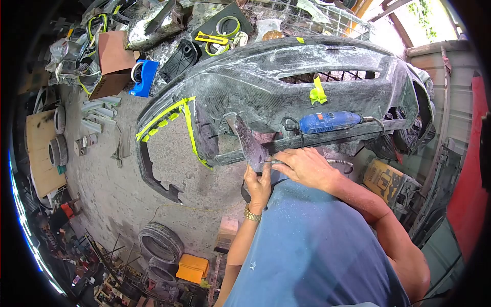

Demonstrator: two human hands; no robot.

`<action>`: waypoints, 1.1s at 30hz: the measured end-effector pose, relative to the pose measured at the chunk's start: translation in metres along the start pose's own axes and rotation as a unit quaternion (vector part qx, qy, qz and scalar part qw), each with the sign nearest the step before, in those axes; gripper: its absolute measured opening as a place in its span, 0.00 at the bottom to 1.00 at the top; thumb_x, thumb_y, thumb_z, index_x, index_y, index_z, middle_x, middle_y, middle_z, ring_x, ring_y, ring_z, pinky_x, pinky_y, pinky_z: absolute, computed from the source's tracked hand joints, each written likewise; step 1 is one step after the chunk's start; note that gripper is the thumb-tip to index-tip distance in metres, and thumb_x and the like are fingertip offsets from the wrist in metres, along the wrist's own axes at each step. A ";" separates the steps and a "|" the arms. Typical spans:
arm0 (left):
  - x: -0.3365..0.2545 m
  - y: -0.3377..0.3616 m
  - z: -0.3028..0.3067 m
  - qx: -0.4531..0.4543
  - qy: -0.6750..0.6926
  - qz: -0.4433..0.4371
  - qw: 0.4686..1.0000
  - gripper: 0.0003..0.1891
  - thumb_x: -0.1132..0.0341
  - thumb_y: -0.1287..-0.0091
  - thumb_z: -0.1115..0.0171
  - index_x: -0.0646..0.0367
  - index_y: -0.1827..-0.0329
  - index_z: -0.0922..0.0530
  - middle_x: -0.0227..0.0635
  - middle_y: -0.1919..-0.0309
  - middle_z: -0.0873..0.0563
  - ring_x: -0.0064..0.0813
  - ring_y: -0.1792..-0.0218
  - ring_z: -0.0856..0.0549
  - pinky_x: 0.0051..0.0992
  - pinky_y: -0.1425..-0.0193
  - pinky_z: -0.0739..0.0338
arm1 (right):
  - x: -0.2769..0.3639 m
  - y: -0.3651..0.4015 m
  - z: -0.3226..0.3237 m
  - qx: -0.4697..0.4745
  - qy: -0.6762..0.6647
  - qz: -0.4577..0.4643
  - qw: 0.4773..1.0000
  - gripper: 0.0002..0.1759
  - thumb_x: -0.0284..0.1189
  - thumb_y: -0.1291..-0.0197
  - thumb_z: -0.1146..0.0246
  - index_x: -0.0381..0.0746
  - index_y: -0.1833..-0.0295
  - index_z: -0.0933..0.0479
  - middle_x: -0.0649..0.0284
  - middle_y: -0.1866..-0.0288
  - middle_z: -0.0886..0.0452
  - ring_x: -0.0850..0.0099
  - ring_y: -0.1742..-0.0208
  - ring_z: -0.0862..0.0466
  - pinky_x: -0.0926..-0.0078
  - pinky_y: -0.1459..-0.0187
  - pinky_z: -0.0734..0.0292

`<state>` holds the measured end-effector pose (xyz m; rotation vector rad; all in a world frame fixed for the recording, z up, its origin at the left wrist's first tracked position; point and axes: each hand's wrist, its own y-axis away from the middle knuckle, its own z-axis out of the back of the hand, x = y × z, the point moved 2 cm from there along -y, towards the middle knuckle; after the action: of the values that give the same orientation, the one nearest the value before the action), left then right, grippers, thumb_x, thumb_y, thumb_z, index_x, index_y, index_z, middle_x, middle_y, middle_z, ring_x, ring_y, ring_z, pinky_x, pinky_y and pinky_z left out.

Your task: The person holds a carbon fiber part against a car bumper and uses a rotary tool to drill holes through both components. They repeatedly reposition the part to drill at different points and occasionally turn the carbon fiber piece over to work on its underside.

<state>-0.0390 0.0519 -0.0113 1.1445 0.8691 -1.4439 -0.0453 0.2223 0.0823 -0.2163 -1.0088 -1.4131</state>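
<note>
My left hand (259, 185), with a gold watch on the wrist, grips the lower end of a dusty, dark curved piece (248, 143). My right hand (307, 166) is closed around the handpiece of a flexible shaft (340, 162); its thin metal tip (267, 162) meets the lower end of the piece. A blue rotary tool (330, 122) lies on the big dusty dark car bumper (245, 87) in front of me, with a cable at each end. Yellow-green tape (190, 130) edges the left opening of the bumper.
A tape roll in a blue dispenser (144, 79), a brown box (112, 56) and a yellow cutter (210, 38) lie beyond the bumper. Tyres (161, 243) and an orange box (192, 268) are on the floor at lower left. A carton (383, 176) stands right.
</note>
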 end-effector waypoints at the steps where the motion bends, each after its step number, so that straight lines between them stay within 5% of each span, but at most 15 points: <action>1: 0.000 0.000 0.001 0.000 0.000 0.000 1.000 0.03 0.75 0.32 0.35 0.65 0.61 0.21 0.35 0.70 0.17 0.24 0.70 0.21 0.29 0.66 0.29 | -0.002 -0.001 -0.001 0.001 0.000 0.000 1.000 0.19 0.43 0.29 0.44 0.37 0.53 0.22 0.54 0.56 0.16 0.49 0.57 0.15 0.50 0.57 0.21; 3: 0.001 0.001 0.002 0.018 -0.019 0.014 1.000 0.06 0.75 0.32 0.36 0.66 0.55 0.19 0.41 0.62 0.14 0.35 0.61 0.15 0.32 0.55 0.23 | -0.007 -0.003 -0.003 -0.022 0.021 -0.001 1.000 0.18 0.42 0.29 0.44 0.37 0.53 0.22 0.54 0.56 0.16 0.49 0.57 0.15 0.50 0.58 0.21; 10: -0.001 0.001 0.002 0.016 -0.004 0.023 1.000 0.05 0.75 0.32 0.35 0.66 0.56 0.19 0.41 0.63 0.14 0.34 0.62 0.16 0.31 0.57 0.23 | -0.006 -0.002 -0.003 -0.021 0.036 -0.010 0.999 0.18 0.42 0.30 0.43 0.37 0.51 0.21 0.53 0.57 0.16 0.49 0.56 0.15 0.51 0.57 0.21; 13: 0.000 0.003 0.004 0.010 -0.014 -0.009 1.000 0.03 0.75 0.32 0.35 0.65 0.60 0.20 0.34 0.67 0.15 0.24 0.68 0.19 0.29 0.65 0.28 | -0.014 -0.003 -0.005 0.003 -0.078 0.018 0.997 0.19 0.42 0.31 0.42 0.36 0.50 0.22 0.50 0.57 0.16 0.46 0.55 0.16 0.51 0.55 0.22; 15: 0.000 0.002 0.009 0.026 0.057 0.124 0.990 0.05 0.76 0.32 0.34 0.65 0.56 0.19 0.36 0.62 0.13 0.24 0.61 0.16 0.28 0.56 0.23 | -0.018 -0.007 0.003 -0.083 -0.157 0.037 0.983 0.20 0.42 0.31 0.40 0.34 0.49 0.22 0.47 0.56 0.16 0.43 0.54 0.18 0.52 0.54 0.23; 17: -0.011 -0.002 0.017 -0.004 0.120 0.140 0.983 0.08 0.76 0.32 0.34 0.63 0.52 0.20 0.34 0.59 0.14 0.23 0.58 0.17 0.27 0.53 0.23 | -0.022 -0.009 0.013 -0.089 -0.199 0.009 0.976 0.20 0.41 0.33 0.37 0.34 0.49 0.22 0.46 0.59 0.17 0.50 0.58 0.16 0.57 0.55 0.24; 20: -0.029 -0.008 0.027 -0.056 0.291 0.177 0.939 0.15 0.76 0.33 0.33 0.61 0.44 0.23 0.33 0.52 0.16 0.23 0.52 0.18 0.27 0.45 0.24 | -0.020 -0.008 0.035 -0.067 -0.273 -0.121 0.952 0.19 0.37 0.35 0.33 0.33 0.49 0.22 0.52 0.65 0.17 0.74 0.63 0.21 0.68 0.57 0.25; 22: -0.027 -0.008 0.035 -0.045 0.399 0.205 0.893 0.27 0.69 0.33 0.31 0.58 0.33 0.32 0.34 0.40 0.21 0.28 0.41 0.21 0.33 0.35 0.26 | -0.020 -0.013 0.033 -0.087 -0.290 -0.103 0.948 0.19 0.37 0.35 0.33 0.32 0.49 0.22 0.54 0.64 0.16 0.74 0.62 0.20 0.70 0.56 0.25; 27: -0.036 -0.014 0.035 -0.039 0.422 0.163 0.891 0.30 0.64 0.35 0.28 0.59 0.33 0.33 0.33 0.40 0.21 0.29 0.41 0.21 0.34 0.34 0.27 | -0.014 -0.032 0.019 -0.089 -0.381 -0.037 0.920 0.23 0.39 0.34 0.34 0.29 0.46 0.21 0.58 0.58 0.13 0.76 0.58 0.19 0.74 0.51 0.24; 29: -0.041 -0.017 0.031 -0.043 0.424 0.130 0.895 0.31 0.71 0.35 0.29 0.61 0.32 0.34 0.33 0.40 0.22 0.26 0.40 0.22 0.31 0.32 0.29 | -0.011 -0.036 0.018 -0.054 -0.389 -0.055 0.918 0.25 0.39 0.34 0.33 0.32 0.40 0.23 0.61 0.54 0.14 0.75 0.57 0.19 0.73 0.51 0.24; 33: -0.034 -0.020 0.024 -0.053 0.294 0.095 0.950 0.32 0.63 0.39 0.24 0.59 0.35 0.31 0.33 0.40 0.22 0.29 0.42 0.21 0.31 0.35 0.28 | -0.003 -0.039 0.016 0.049 -0.564 -0.089 0.820 0.32 0.34 0.35 0.32 0.37 0.28 0.33 0.63 0.45 0.19 0.84 0.64 0.26 0.83 0.66 0.30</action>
<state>-0.0633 0.0423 0.0273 1.5621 1.1887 -0.8895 -0.0865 0.2268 0.0733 -0.9826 -2.1045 -1.3499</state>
